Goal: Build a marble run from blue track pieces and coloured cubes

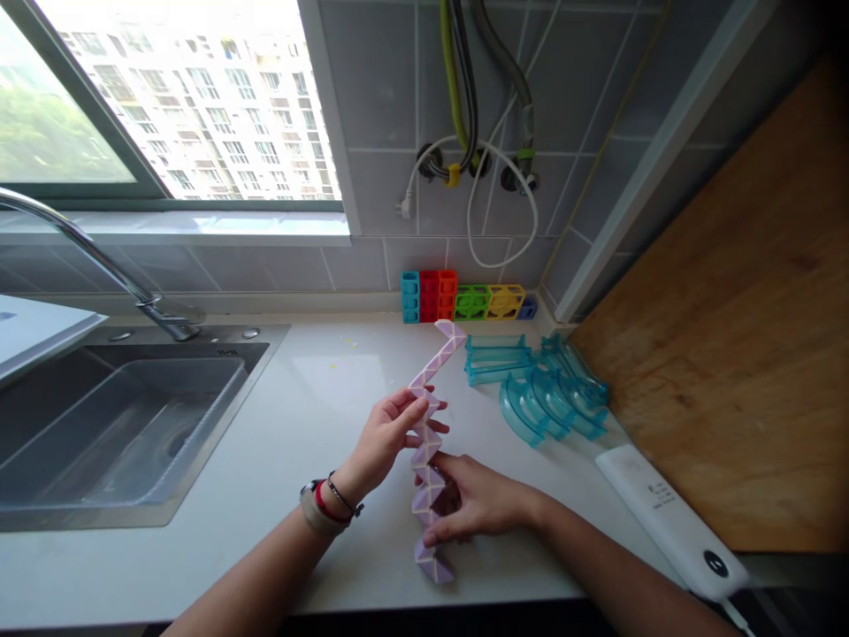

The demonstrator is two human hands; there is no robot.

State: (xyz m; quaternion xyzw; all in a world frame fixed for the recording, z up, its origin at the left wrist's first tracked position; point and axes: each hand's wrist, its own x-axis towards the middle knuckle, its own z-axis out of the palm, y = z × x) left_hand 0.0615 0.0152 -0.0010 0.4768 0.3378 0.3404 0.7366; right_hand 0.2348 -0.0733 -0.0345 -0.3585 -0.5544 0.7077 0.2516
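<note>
So the pale purple twist-snake puzzle (430, 442) runs near-to-far down the white counter (311, 416). Left hand (391, 433) pinches its middle from the left; right hand (474, 500) grips the near part from the right, far end angling right.

Daylight is admitted through the window (165, 106) at the upper left, where the view outside is washed out to near white. The countertop (318, 398) is evenly and brightly lit, and only soft, faint shadows are cast beneath the hands. The wooden panel (743, 336) at the right is left dimmer. Straight lines are bent strongly toward the frame edges by the wide lens, and the corners are darkened. Fine detail is rendered slightly soft throughout.
</note>
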